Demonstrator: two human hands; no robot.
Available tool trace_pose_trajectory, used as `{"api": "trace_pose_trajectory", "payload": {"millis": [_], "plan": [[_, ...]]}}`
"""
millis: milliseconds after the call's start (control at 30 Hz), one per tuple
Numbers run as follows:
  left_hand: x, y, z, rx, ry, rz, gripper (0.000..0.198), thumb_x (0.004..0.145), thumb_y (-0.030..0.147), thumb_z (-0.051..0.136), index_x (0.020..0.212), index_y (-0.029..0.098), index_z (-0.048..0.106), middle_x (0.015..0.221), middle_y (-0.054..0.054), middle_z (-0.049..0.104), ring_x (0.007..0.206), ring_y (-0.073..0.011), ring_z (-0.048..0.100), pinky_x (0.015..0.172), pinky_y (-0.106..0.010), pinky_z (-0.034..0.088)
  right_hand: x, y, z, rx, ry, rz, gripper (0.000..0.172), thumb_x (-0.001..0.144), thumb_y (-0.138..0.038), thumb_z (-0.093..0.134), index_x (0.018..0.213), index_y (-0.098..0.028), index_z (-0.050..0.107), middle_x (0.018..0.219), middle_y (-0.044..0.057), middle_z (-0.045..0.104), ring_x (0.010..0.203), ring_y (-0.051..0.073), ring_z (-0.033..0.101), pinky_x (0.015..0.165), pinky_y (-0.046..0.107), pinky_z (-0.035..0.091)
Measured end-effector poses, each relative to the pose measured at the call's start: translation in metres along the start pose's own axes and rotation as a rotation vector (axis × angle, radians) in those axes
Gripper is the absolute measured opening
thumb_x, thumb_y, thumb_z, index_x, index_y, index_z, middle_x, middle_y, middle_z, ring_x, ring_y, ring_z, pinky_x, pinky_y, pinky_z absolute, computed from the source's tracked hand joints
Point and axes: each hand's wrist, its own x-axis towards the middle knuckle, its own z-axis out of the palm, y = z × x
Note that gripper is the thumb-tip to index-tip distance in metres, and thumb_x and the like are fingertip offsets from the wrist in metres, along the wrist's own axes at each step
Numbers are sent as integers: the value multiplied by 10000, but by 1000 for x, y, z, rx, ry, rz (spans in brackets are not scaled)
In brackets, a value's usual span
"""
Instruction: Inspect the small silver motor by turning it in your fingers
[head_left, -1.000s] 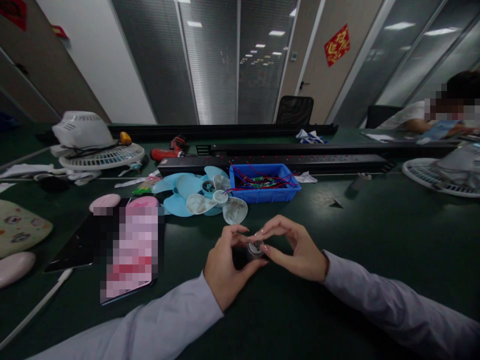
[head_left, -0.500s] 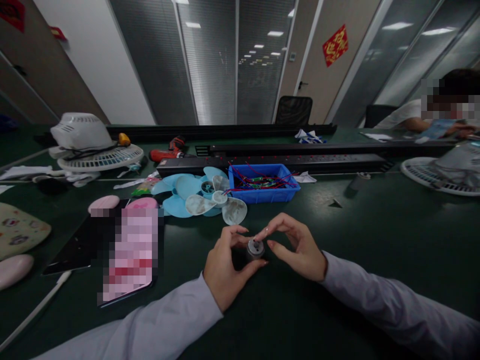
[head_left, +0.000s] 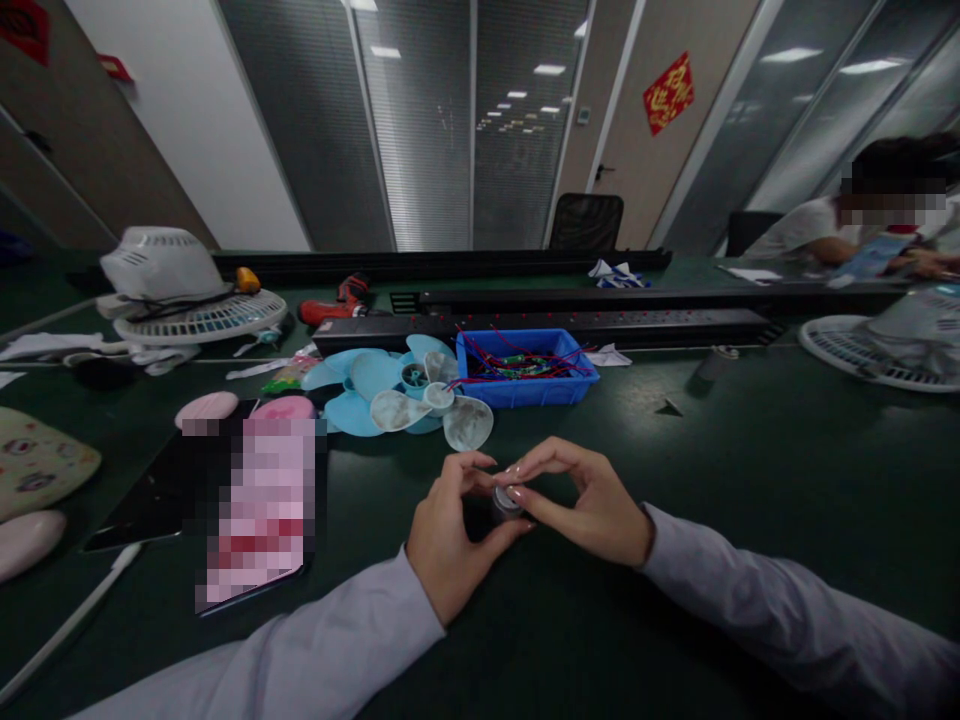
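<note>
The cylinder is on the near side of the bin, between the 2 hands, its round metal top facing up. The left hand grasps it, thumb along the near face and fingers curving round behind, a grip that seems meant to steady it and leave the top free. The right hand has its thumb and index fingertips close together at that top; whether they pinch a small part or only press, I cannot tell.

The bin's walls probably serve to corral the loose wires, a few of which poke over the edge. Left of the bin, close against it, the blades overlap, perhaps to save room. A 2nd cylinder lies or leans right of the bin; its dark side blends into the desk.

The 1st cylinder's base is lost in shadow and behind the left thumb, so contact with the desk is unclear. Left of the bin and nearer, the phone has a blurred screen. Far right of the bin, the fan is cut off, and what the co-worker beyond handles is hard to make out.
</note>
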Motion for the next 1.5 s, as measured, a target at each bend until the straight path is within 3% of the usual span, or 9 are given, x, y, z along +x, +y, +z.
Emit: {"api": "trace_pose_trajectory", "payload": {"millis": [133, 267, 667, 833, 967, 1133, 1500], "plan": [[0, 2, -1, -8, -5, -6, 586, 680, 234, 798, 1105, 250, 394, 915, 3, 670, 880, -218, 663, 813, -409, 484, 1, -2, 2, 1, 43, 36, 128, 778, -170, 731, 801, -189, 606, 812, 49, 747, 795, 183, 734, 736, 300, 587], [0, 2, -1, 9, -10, -8, 596, 673, 236, 804, 1103, 251, 391, 899, 10, 668, 868, -219, 668, 801, -404, 483, 0, -1, 6, 24, 92, 2, 213, 783, -128, 712, 733, -208, 521, 772, 29, 732, 795, 177, 732, 733, 298, 582], [1, 1, 1, 28, -9, -1, 590, 679, 260, 801, 1105, 251, 394, 889, 10, 668, 851, -220, 671, 783, -392, 488, -2, 1, 9, -69, 153, -125, 303, 797, -101, 707, 712, -220, 442, 808, 9, 720, 795, 159, 720, 742, 291, 552], [0, 1, 0, 21, -18, 12, 564, 698, 259, 782, 1108, 253, 395, 908, 6, 667, 860, -218, 667, 789, -392, 489, -2, 2, 10, -185, 155, -112, 244, 769, -145, 749, 818, -218, 521, 798, -4, 684, 755, 152, 701, 714, 280, 547], [1, 2, -1, 16, -20, 31, 546, 699, 252, 776, 1097, 249, 403, 919, -1, 670, 868, -219, 658, 799, -400, 488, -2, 1, 8, -297, 113, -191, 232, 805, -144, 717, 996, -213, 608, 917, 26, 720, 838, 157, 699, 771, 286, 545], [1, 2, -1, 19, -8, 25, 543, 688, 262, 780, 1088, 246, 413, 915, -7, 665, 867, -221, 655, 795, -398, 494, -2, 0, 5, -365, 70, -312, 145, 840, -130, 676, 949, -223, 657, 883, 16, 757, 807, 158, 705, 751, 292, 543], [0, 1, 0, 12, -24, 21, 504, 720, 230, 739, 1097, 246, 404, 891, -3, 669, 844, -217, 667, 784, -394, 497, -8, 1, 8, -168, 94, -131, 156, 795, -131, 665, 917, -206, 604, 865, 47, 707, 812, 186, 693, 753, 340, 563]]}}
